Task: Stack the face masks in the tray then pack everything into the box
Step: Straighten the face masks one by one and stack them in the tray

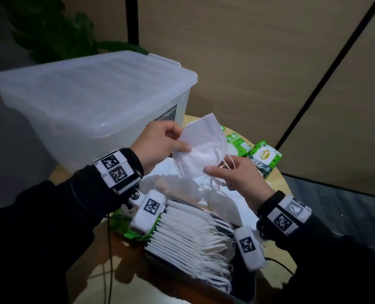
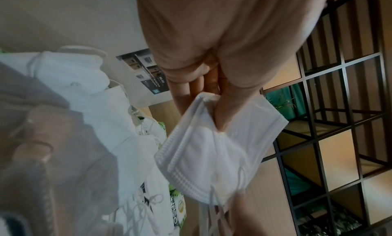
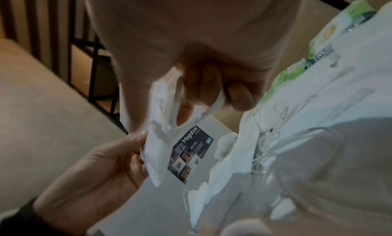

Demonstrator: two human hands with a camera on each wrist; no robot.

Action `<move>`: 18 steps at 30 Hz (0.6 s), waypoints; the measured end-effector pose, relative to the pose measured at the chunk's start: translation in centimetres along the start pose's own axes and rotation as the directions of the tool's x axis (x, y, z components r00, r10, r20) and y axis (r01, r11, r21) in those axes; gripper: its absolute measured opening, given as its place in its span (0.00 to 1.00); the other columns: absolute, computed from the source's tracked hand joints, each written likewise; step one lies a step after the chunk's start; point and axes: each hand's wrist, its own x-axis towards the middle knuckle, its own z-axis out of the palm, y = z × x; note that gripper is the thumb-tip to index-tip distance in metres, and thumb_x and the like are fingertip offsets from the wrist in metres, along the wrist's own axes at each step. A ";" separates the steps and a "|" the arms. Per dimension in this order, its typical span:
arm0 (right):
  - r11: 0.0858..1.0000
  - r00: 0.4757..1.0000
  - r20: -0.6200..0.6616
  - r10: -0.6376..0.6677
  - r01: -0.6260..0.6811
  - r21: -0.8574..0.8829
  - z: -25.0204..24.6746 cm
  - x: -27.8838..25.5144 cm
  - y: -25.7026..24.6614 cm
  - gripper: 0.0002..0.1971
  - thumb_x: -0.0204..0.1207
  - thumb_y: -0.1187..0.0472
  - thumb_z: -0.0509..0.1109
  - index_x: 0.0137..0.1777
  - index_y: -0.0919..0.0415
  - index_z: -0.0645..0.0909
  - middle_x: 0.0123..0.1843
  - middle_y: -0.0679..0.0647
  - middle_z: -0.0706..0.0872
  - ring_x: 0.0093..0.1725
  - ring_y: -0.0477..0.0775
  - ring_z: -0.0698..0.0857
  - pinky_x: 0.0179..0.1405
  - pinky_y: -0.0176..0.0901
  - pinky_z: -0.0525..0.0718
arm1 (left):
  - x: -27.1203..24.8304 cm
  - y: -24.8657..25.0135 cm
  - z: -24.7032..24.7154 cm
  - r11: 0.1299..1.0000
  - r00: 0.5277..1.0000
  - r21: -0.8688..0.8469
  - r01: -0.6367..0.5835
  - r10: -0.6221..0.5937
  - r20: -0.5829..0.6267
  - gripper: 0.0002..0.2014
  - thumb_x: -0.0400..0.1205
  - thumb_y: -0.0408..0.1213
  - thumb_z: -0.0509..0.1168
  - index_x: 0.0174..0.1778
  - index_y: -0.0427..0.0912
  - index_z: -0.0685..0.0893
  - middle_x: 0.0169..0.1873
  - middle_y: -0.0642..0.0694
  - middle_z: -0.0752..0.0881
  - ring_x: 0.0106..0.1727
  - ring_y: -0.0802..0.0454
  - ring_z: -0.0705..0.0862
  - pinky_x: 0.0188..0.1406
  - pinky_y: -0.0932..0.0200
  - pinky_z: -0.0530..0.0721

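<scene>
Both hands pinch one folded white face mask [image 1: 200,148]: left hand [image 1: 158,143] its edge, right hand [image 1: 237,174] its ear loops; light, floppy, best gripped at the stiffer seam.

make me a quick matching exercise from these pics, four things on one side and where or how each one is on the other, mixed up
Things:
1. folded white mask
2. clear plastic box
3. row of stacked masks
4. green wipe packs

Places or states:
A. lid on, at the table's far left
B. lying on the table to the right, beyond the hands
C. held up between left hand and right hand
D. lined up nearest the camera

Pairs: 1-C, 2-A, 3-D, 4-B
</scene>
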 end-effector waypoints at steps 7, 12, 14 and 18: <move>0.892 0.966 -0.176 0.191 -0.096 0.442 -1.3 1.2 0.5 0.14 0.79 0.68 0.65 0.30 0.64 0.78 0.34 0.60 0.81 0.36 0.56 0.84 0.41 0.47 0.86 | 0.1 -0.5 -1.4 0.988 0.999 0.150 -0.031 0.033 -0.012 0.19 0.67 0.18 0.81 0.32 0.45 0.82 0.30 0.47 0.80 0.35 0.49 0.78 0.38 0.53 0.78; 0.702 0.982 -0.051 0.183 -0.094 0.706 -1.4 0.6 -0.8 0.18 0.84 0.60 0.60 0.30 0.52 0.65 0.24 0.49 0.58 0.19 0.49 0.59 0.25 0.43 0.72 | -0.3 0.1 -0.7 0.994 1.000 0.111 0.008 -0.009 0.013 0.22 0.71 0.16 0.78 0.50 0.43 0.79 0.25 0.55 0.81 0.29 0.55 0.82 0.34 0.53 0.86; 0.860 0.984 -0.074 0.165 -0.107 0.500 -1.4 0.6 -0.5 0.15 0.84 0.60 0.70 0.35 0.52 0.72 0.26 0.48 0.55 0.21 0.48 0.54 0.22 0.39 0.61 | -0.4 0.4 -0.7 0.999 0.999 0.029 0.028 -0.029 0.023 0.26 0.72 0.15 0.76 0.56 0.45 0.78 0.31 0.51 0.83 0.33 0.54 0.86 0.34 0.53 0.88; 0.969 0.996 -0.014 0.088 -0.082 0.231 -1.6 0.4 -0.1 0.07 0.78 0.64 0.78 0.38 0.59 0.86 0.25 0.48 0.57 0.22 0.49 0.57 0.23 0.38 0.64 | -1.0 0.9 -0.9 0.996 0.996 -0.048 0.078 -0.076 0.051 0.21 0.77 0.16 0.73 0.60 0.42 0.82 0.34 0.48 0.88 0.38 0.51 0.90 0.34 0.57 0.89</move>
